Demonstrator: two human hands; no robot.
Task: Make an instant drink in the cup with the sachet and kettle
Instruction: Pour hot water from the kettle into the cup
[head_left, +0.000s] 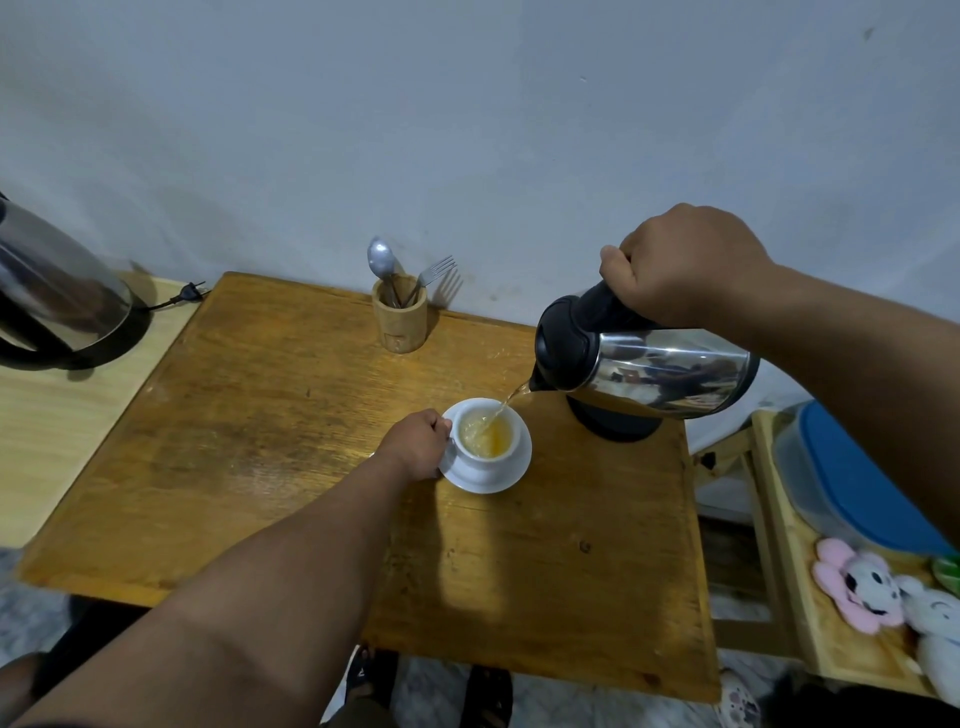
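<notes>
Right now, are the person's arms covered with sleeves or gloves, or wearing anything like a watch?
No. Both forearms are bare down to the picture's edge, with no sleeve in view. The left hand and right hand have no gloves, and no watch, bracelet or ring shows on the sides we can see.

No readable text anywhere; the wooden holder (399, 317) bears perhaps a mark (too blurred).

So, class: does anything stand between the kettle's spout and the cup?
Nothing visible does. The right hand tips the kettle and its stream falls straight into the cup. The left hand holds the cup's near side, clear of the stream.
</notes>
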